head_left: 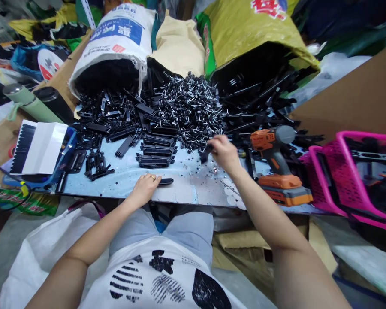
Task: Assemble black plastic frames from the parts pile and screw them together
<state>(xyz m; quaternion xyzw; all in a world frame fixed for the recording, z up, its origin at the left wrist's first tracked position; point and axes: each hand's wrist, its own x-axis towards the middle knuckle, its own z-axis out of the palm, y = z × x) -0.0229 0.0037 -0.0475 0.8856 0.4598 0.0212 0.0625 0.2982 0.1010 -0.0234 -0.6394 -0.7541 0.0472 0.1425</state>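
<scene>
At the table's front edge my left hand (144, 189) is closed on a flat black plastic part (166, 181), whose rounded end sticks out to the right of the fingers. My right hand (223, 152) is raised near the front of the screw pile, its fingers pinched on a small dark piece (206, 153) that is blurred. Behind it rises a heap of black-headed screws (191, 107) with silvery shanks. A neat stack of black plastic parts (156, 151) lies just beyond my left hand. To the right of my right hand stands an orange and black cordless drill (272, 159).
Loose black parts (107, 113) spill from a white sack (116, 38); a yellow sack (244, 30) opens at the back right. Pink baskets (350, 171) stand far right. A blue bin (69, 148) and a green bottle (32, 103) are on the left.
</scene>
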